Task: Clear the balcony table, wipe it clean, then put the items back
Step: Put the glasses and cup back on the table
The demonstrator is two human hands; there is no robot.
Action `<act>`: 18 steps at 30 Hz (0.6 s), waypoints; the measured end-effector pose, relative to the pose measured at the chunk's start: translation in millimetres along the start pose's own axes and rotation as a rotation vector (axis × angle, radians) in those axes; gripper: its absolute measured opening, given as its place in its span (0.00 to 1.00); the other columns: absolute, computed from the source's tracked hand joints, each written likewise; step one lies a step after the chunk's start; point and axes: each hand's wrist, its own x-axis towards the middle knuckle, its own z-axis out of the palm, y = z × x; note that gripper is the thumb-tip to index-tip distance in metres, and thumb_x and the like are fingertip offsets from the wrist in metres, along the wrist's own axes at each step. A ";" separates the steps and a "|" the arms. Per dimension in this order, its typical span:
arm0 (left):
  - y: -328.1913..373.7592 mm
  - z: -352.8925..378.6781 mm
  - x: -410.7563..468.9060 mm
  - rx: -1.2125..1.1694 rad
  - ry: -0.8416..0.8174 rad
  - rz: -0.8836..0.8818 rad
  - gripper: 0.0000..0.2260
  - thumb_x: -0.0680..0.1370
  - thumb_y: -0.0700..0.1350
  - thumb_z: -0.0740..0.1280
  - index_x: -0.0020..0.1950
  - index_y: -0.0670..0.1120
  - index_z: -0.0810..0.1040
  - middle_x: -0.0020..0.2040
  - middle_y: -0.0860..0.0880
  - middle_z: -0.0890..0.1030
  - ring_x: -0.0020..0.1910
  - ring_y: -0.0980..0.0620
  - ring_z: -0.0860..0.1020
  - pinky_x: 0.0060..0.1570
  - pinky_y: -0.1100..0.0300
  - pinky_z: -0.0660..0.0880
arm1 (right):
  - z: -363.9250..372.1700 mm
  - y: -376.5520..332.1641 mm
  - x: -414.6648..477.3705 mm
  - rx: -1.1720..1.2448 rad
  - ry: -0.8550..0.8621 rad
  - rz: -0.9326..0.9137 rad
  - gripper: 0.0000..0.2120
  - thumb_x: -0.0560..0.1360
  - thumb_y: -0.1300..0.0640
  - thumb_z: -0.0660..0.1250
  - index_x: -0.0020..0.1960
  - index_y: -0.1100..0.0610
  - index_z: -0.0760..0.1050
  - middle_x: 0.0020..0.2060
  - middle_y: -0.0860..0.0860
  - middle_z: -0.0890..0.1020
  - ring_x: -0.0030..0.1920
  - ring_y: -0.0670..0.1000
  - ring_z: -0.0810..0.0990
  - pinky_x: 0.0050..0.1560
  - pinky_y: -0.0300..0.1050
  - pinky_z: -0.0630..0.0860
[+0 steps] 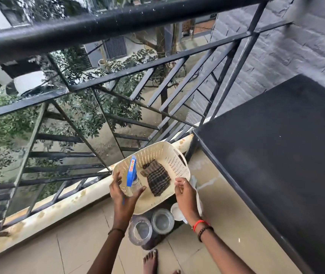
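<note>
Black railing is seen across the upper and left frame, with trees and a yard beyond it, and beige floor tiles along the bottom. At the right of the frame stands the dark table, on whose visible top nothing is seen, so the clearing step is judged done. At lower centre a cream perforated basket is held above the floor. The right hand is curled over its near right rim, the rim pinched between thumb and fingers. The left hand is wrapped about the clear body of a spray bottle standing at the basket's left side; whether the rim is gripped as well cannot be told. Wiping is judged to be the step in hand: for the next move the bottle would need to be lifted out, the basket set down or steadied, and the cloth taken to the table top. Counted: one basket, one blue-topped spray bottle, one checked cloth lying flat in the basket, two clear-lidded jars side by side on the floor below the basket, and one white vessel just right of them, partly hidden by the right wrist.
</note>
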 end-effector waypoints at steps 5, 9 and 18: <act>-7.1 -17.7 -44.0 0.049 0.060 0.098 0.28 0.73 0.45 0.74 0.70 0.47 0.68 0.63 0.50 0.71 0.64 0.54 0.70 0.65 0.59 0.66 | -2.0 36.4 -45.7 0.046 0.126 0.245 0.05 0.77 0.60 0.65 0.44 0.58 0.71 0.42 0.57 0.82 0.42 0.53 0.79 0.41 0.36 0.69; -25.8 -29.4 -76.1 0.125 0.202 0.082 0.16 0.78 0.41 0.67 0.66 0.44 0.72 0.61 0.46 0.74 0.62 0.48 0.72 0.64 0.55 0.67 | 13.7 72.2 -75.2 0.114 -0.028 0.527 0.04 0.79 0.61 0.60 0.47 0.61 0.69 0.43 0.62 0.81 0.41 0.55 0.77 0.35 0.48 0.72; -82.3 -17.3 -92.3 0.300 -0.148 -0.502 0.19 0.80 0.46 0.64 0.65 0.34 0.73 0.57 0.31 0.78 0.56 0.35 0.77 0.58 0.49 0.72 | 37.1 77.6 -88.7 0.171 -0.225 0.670 0.18 0.79 0.49 0.62 0.35 0.56 0.65 0.31 0.58 0.77 0.24 0.51 0.74 0.22 0.39 0.71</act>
